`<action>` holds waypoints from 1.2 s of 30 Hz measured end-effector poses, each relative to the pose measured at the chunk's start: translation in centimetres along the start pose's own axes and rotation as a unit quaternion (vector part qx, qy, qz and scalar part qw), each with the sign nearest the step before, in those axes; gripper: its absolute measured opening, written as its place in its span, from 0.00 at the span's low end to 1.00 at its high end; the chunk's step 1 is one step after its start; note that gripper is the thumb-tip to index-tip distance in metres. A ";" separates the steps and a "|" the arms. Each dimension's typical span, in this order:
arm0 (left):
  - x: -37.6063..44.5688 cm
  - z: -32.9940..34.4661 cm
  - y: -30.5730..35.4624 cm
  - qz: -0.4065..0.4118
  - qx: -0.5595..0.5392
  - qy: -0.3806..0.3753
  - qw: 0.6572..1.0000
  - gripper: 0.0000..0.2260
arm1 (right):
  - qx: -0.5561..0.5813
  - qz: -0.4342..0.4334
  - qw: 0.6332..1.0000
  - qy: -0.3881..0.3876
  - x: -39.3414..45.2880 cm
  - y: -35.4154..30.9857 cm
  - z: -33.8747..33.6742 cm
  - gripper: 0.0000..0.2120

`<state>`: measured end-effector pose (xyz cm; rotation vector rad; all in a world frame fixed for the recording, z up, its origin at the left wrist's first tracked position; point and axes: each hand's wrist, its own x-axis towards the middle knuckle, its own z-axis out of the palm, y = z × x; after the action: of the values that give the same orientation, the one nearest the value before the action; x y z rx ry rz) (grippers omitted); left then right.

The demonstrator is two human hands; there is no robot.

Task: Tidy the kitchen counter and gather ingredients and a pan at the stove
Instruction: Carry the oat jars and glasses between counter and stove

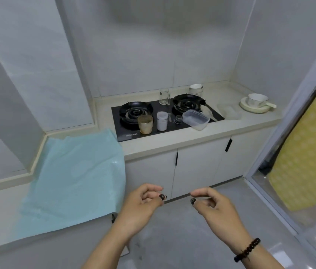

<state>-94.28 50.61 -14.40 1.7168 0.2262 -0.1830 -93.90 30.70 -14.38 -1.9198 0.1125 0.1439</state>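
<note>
A black two-burner stove (153,133) is set into the beige counter (231,129). On it stand a brownish cup (145,124), a white-capped jar (162,121), a small glass (178,119), a clear plastic container (196,119) and a tall glass jar (164,96). A cloth (208,112) lies at the stove's right edge. My left hand (143,202) and my right hand (213,202) hang in front of me above the floor, well short of the counter, fingers loosely curled and holding nothing.
White bowls (196,89) stand behind the right burner. A bowl on a plate (256,102) and a clear lid (230,111) sit at the counter's right. A light blue cloth (75,171) drapes the left counter. White cabinet doors (196,167) are below; a glass door (289,171) stands at right.
</note>
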 end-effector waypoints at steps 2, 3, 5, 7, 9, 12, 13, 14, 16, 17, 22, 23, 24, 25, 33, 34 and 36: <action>2.0 0.9 0.5 -0.002 0.010 -0.011 1.000 0.08 | 0.001 0.016 1.000 0.008 1.7 0.6 -1.0 0.08; 3.0 1.2 0.7 -0.003 0.016 -0.018 1.000 0.08 | 0.000 0.023 1.000 0.011 2.7 0.9 -1.3 0.08; 5.4 1.7 1.1 -0.003 0.025 -0.024 0.999 0.08 | 0.002 0.035 0.999 0.012 4.7 1.3 -1.8 0.08; 8.1 2.1 1.5 -0.009 0.024 -0.023 0.999 0.08 | 0.004 0.038 0.999 0.008 7.2 1.3 -2.1 0.08; 10.8 2.1 1.7 -0.014 0.027 -0.022 0.999 0.08 | -0.004 0.034 0.999 0.007 9.6 1.1 -2.2 0.08; 15.7 2.0 2.6 -0.014 0.040 -0.030 0.999 0.07 | 0.003 0.039 0.999 0.014 14.4 0.4 -2.3 0.08; 17.2 1.8 3.0 -0.012 0.043 -0.030 0.999 0.07 | 0.005 0.042 0.999 0.014 15.8 0.1 -2.2 0.08; 19.1 1.6 3.6 -0.009 0.044 -0.028 0.999 0.06 | 0.006 0.043 0.999 0.012 17.7 -0.4 -2.2 0.08; 22.3 1.1 4.8 -0.001 0.046 -0.025 0.999 0.08 | 0.002 0.035 0.999 0.011 20.9 -1.4 -1.8 0.07; 24.3 0.7 5.3 0.000 0.043 -0.023 0.999 0.08 | -0.003 0.028 1.000 0.012 22.8 -1.8 -1.6 0.06; 32.3 -0.4 6.8 0.004 0.058 -0.017 0.998 0.08 | -0.011 0.014 1.000 0.023 29.6 -3.3 -0.6 0.06; 33.5 -0.4 7.0 0.006 0.066 -0.015 0.998 0.08 | -0.012 0.017 1.000 0.023 30.5 -3.4 -0.5 0.06; 35.1 -0.3 7.2 0.007 0.070 -0.014 0.997 0.08 | -0.012 0.019 0.999 0.024 31.6 -3.4 -0.6 0.06; 36.1 -0.2 7.3 0.007 0.071 -0.012 0.997 0.09 | -0.014 0.024 0.999 0.025 32.3 -3.3 -0.7 0.06; 42.5 2.0 8.1 0.010 0.074 0.025 0.997 0.13 | -0.008 0.045 0.999 0.027 38.9 -3.1 -3.4 0.05; 43.1 2.3 8.3 0.011 0.077 0.034 0.996 0.13 | -0.010 0.048 0.999 0.021 39.9 -3.0 -3.7 0.05; 44.6 3.0 8.6 0.013 0.080 0.048 0.996 0.14 | -0.015 0.051 0.999 0.004 42.1 -2.8 -4.3 0.05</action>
<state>-48.93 48.39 -17.77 1.8897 0.2651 -0.1017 -51.72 27.26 -16.82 -1.9445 0.2156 0.2078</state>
